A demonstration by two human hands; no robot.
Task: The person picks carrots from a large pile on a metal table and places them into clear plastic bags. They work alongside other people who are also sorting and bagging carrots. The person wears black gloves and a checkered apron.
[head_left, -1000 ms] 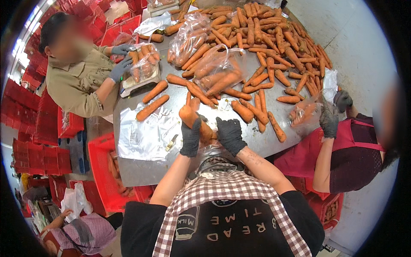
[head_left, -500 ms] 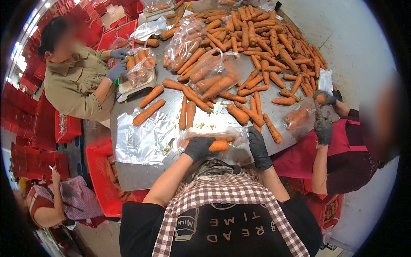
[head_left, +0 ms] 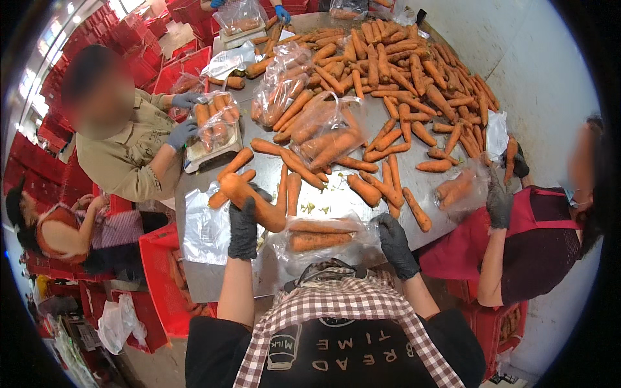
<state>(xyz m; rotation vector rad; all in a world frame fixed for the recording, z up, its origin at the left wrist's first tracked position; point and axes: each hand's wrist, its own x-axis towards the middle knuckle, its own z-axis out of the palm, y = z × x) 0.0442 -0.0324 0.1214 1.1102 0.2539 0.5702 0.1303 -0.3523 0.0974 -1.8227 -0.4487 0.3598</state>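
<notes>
My left hand (head_left: 244, 223), in a dark glove, grips a large carrot (head_left: 253, 201) and holds it tilted above the table. Right of it lies a clear plastic bag (head_left: 321, 236) with carrots inside, resting at the near table edge. My right hand (head_left: 394, 242), also gloved, holds that bag at its right end. Loose carrots (head_left: 362, 187) lie just beyond the bag on the metal table (head_left: 336, 197).
A big heap of carrots (head_left: 401, 58) and filled bags (head_left: 323, 132) cover the far table. A person at the left holds a bagged load on a scale (head_left: 210, 145). Another person at the right (head_left: 501, 200) fills a bag. Red crates (head_left: 162, 271) stand around.
My left hand let go of the bag, picked up a large carrot and lifted it at the left. My right hand stayed on the bag, which now lies flatter.
</notes>
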